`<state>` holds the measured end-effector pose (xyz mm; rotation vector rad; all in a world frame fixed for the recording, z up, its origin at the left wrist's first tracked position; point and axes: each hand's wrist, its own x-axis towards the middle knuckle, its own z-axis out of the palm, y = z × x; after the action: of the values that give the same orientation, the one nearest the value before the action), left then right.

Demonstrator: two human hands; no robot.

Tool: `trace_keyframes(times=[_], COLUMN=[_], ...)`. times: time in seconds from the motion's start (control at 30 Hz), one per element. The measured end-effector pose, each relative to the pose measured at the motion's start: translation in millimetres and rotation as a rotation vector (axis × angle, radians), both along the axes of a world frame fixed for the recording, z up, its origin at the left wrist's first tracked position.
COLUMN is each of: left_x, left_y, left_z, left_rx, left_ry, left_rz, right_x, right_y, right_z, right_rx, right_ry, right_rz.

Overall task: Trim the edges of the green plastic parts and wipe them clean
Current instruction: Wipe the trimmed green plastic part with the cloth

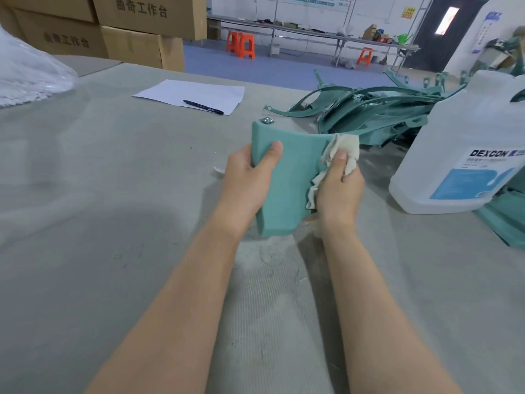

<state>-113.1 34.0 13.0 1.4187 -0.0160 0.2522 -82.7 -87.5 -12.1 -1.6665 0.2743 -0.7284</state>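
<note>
Holding a curved green plastic panel (289, 177) up off the grey table (113, 194) with both hands here. The left hand (247, 180) clamps the panel's left edge, thumb across the front face and the other fingers tucked behind it. The right hand (339, 189) is closed around a scrunched-up off-white cloth (338, 155), pressing it against the panel's right edge, with the rag bunching up above the thumb and trailing down along the side.

Behind the panel, further back on the table, there's a tangled pile of green plastic parts (377, 115), mostly thin curved strips and frames. Just in front of that pile sits a small metal thing (267, 120), too small to make out. Over on the right stands a big translucent jug (466, 143) with a blue "DEXCON" label. Farther back on the left lies a white sheet of paper (193, 95) with a black pen (203, 106) resting on it. Cardboard boxes (136, 27) are stacked past the table's far edge, and there's some pale dust on the tabletop under the forearms.
</note>
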Motion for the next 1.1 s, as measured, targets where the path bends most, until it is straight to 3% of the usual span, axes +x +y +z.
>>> trace_keyframes(times=[0.13, 0.27, 0.47, 0.7, 0.83, 0.97, 1.1], left_x=[3, 7, 4, 3, 5, 7, 10], left_y=[4, 15, 8, 11, 3, 6, 17], left_z=[-2, -3, -1, 2, 1, -3, -5], left_rx=[-0.040, -0.140, -0.055, -0.150, -0.064, -0.083, -0.244], left_ry=[0.016, 0.058, -0.017, 0.036, -0.005, -0.013, 0.030], left_rz=[0.099, 0.247, 0.205, 0.126, 0.120, 0.154, 0.286], right_x=[-1, -3, -5, -7, -4, -5, -11], right_y=[3, 14, 12, 13, 6, 6, 17], right_z=[-3, -7, -3, 2, 0, 2, 2], right_rx=[0.039, -0.093, -0.132, 0.001, 0.183, 0.379, 0.202], right_ry=[0.016, 0.089, 0.076, 0.003, 0.043, 0.118, 0.100], right_rz=[0.209, 0.470, 0.252, 0.199, 0.177, 0.265, 0.448])
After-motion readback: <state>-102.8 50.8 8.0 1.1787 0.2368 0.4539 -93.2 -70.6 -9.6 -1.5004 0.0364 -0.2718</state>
